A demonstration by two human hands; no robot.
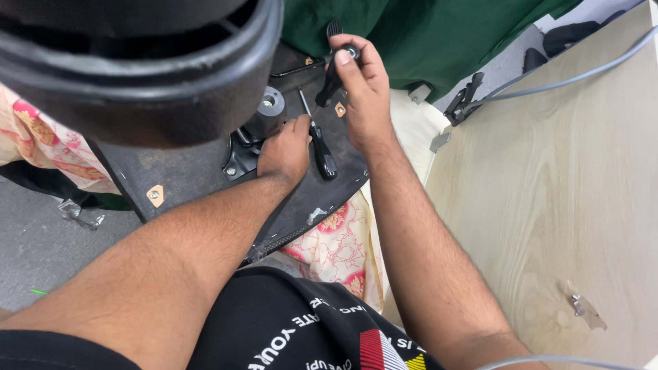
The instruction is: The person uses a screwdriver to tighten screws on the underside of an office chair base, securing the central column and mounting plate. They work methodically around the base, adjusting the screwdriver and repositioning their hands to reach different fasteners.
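Note:
An upturned black chair seat base (192, 171) lies across my lap, with a metal mechanism plate (247, 147) and a round gas-lift socket (269, 101) on it. My left hand (284, 151) rests on the base beside the plate, fingers curled against it. A black-handled screwdriver (319, 147) lies on the base just right of that hand. My right hand (360, 85) grips a black lever handle (332, 75) that sticks up from the base. Whether the left hand holds anything is hidden.
A large black curved chair part (137, 62) fills the upper left. A pale wooden tabletop (562, 192) stands to the right with a grey cable (562, 79) over it. Green cloth (425, 34) hangs behind. Floral fabric (339, 247) lies under the base. Grey floor (41, 247) at left.

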